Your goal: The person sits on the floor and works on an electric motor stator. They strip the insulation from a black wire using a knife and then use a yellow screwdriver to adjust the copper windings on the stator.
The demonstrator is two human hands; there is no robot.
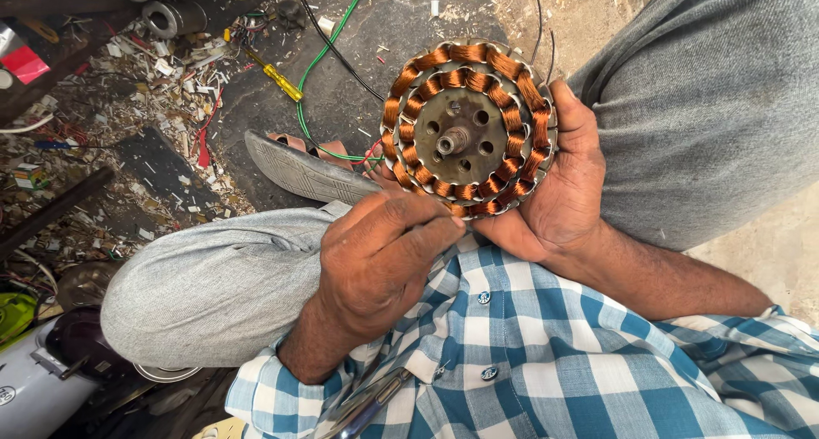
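Observation:
A round motor stator (467,128) with two rings of copper wire coils and a grey metal hub with a short shaft faces up toward me. My right hand (559,179) cups it from the right and underneath, thumb along its rim. My left hand (380,260) is curled just below the stator, fingertips pinched at its lower edge; whether a wire lies between them is too small to tell. Both hands rest over my grey trousers (213,285) and blue checked shirt (554,354).
A sandal (303,170) lies on the dark floor left of the stator. A yellow-handled screwdriver (277,79), green and black wires (320,59) and scattered scraps cover the ground. Metal cylinders (171,12) sit top left; a white appliance (34,379) bottom left.

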